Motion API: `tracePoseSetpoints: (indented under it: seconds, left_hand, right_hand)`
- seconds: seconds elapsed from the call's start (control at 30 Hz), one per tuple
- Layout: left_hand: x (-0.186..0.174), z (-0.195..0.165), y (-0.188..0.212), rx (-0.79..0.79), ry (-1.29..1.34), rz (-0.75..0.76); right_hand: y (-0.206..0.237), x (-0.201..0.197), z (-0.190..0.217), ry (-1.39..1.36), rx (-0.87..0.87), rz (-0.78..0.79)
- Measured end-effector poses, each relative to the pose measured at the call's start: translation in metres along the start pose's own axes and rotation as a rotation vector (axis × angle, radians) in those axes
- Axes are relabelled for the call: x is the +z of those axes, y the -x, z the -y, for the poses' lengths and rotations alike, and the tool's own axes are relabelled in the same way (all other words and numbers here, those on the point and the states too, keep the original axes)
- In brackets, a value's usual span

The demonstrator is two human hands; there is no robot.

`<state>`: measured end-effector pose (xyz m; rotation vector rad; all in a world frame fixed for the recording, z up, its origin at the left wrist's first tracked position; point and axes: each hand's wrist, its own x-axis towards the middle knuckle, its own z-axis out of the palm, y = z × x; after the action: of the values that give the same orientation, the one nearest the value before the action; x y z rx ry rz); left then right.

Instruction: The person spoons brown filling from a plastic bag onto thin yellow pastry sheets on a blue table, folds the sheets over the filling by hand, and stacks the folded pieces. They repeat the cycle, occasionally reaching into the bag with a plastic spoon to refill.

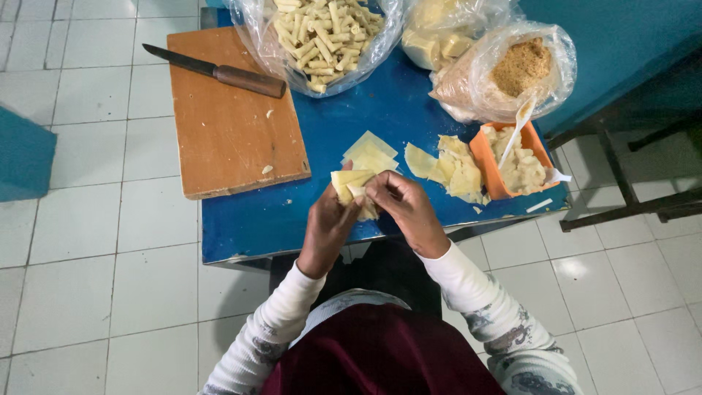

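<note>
Hidden: your fingers cover the wrapper's [349, 184] fold | Look: pale yellow, thin, partly rolled | Hands: left hand [329, 223] and right hand [404, 207] both pinch it | Where: above blue tabletop's [256, 219] near edge

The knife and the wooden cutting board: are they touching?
Touching. The head view shows the knife lying flat across the cutting board's top edge.

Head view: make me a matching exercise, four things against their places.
Things:
1. knife
2. spoon
3. wrapper
4. rolls

Places:
A. in a clear bag
B. on the wooden board
C. between both hands
D. standing in the orange tub

Pairs: 1-B, 2-D, 3-C, 4-A. The left hand and right hand fold the wrapper over the blue table.
</note>
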<state>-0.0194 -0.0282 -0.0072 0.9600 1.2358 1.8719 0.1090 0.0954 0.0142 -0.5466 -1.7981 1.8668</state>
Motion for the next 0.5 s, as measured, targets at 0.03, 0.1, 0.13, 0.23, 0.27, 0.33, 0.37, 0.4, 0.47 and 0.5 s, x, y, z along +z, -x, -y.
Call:
tracePoseSetpoints:
  seconds: [0.03, 0.1, 0.13, 0.23, 0.27, 0.33, 0.37, 0.4, 0.47, 0.5]
  left_hand:
    - [-0.001, 0.001, 0.000, -0.023, 0.008, -0.026]
    - [-0.002, 0.002, -0.001, -0.046, -0.055, -0.064]
    - [-0.003, 0.002, -0.001, -0.050, -0.123, -0.079]
    - [-0.003, 0.000, -0.001, -0.041, -0.190, -0.118]
    - [-0.002, -0.001, -0.001, -0.035, -0.189, -0.130]
    - [0.001, -0.004, 0.000, -0.004, -0.235, -0.138]
    - [0.003, -0.006, 0.000, 0.013, -0.257, -0.141]
    - [0.005, -0.007, 0.000, -0.007, -0.319, -0.152]
    - [0.006, -0.009, -0.002, -0.046, -0.443, -0.172]
    - [0.007, -0.009, -0.001, -0.059, -0.449, -0.175]
  right_hand:
    - [0.000, 0.000, -0.002, -0.019, 0.002, -0.011]
    - [-0.003, -0.002, -0.005, -0.056, -0.003, -0.034]
    - [-0.004, -0.003, -0.007, -0.165, 0.033, -0.041]
    - [-0.005, -0.005, -0.012, -0.394, 0.135, -0.084]
    - [-0.004, -0.005, -0.013, -0.405, 0.162, -0.114]
    - [0.001, -0.003, -0.017, -0.362, 0.161, -0.144]
    - [0.003, -0.001, -0.019, -0.307, 0.131, -0.141]
    - [0.005, 0.000, -0.021, -0.252, 0.100, -0.138]
    - [0.006, 0.003, -0.025, -0.211, 0.052, -0.151]
    - [0.006, 0.003, -0.027, -0.190, 0.027, -0.159]
